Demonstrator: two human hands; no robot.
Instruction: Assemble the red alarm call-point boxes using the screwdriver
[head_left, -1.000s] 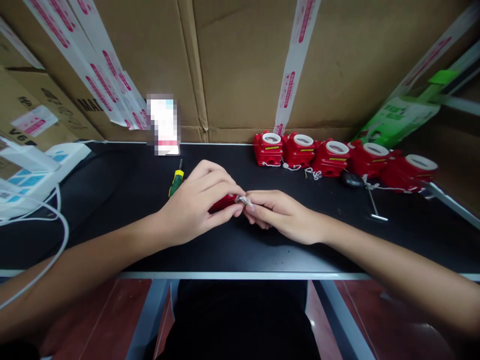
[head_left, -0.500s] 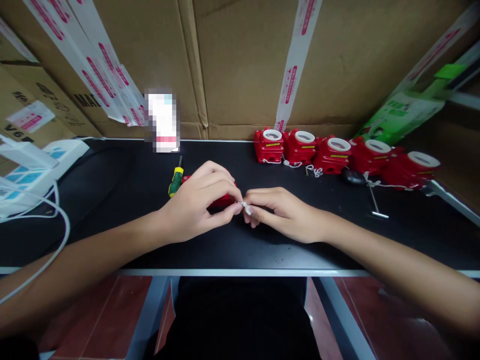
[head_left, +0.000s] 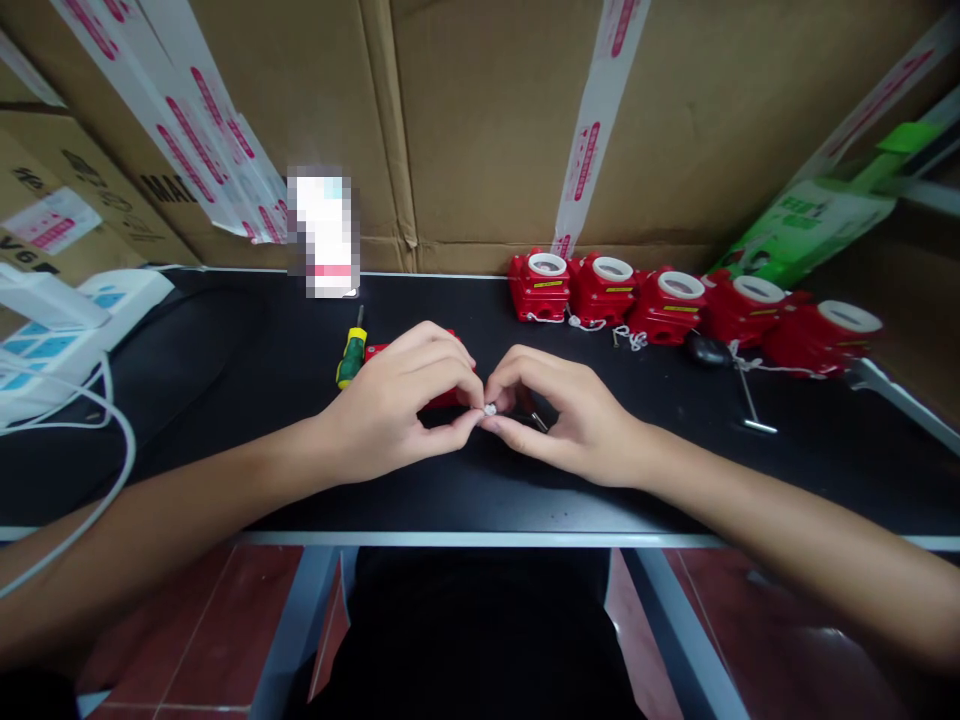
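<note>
Between both fingertips (head_left: 471,400), perhaps a screw (head_left: 490,409)

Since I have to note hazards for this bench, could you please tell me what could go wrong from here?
The small white piece is pinched only by the fingertips of the left hand and right hand; it could slip onto the black worktop and be hard to find. The red part under the left hand is mostly hidden, so alignment may go unchecked. A thin metal pin by the right fingers might roll away.
</note>
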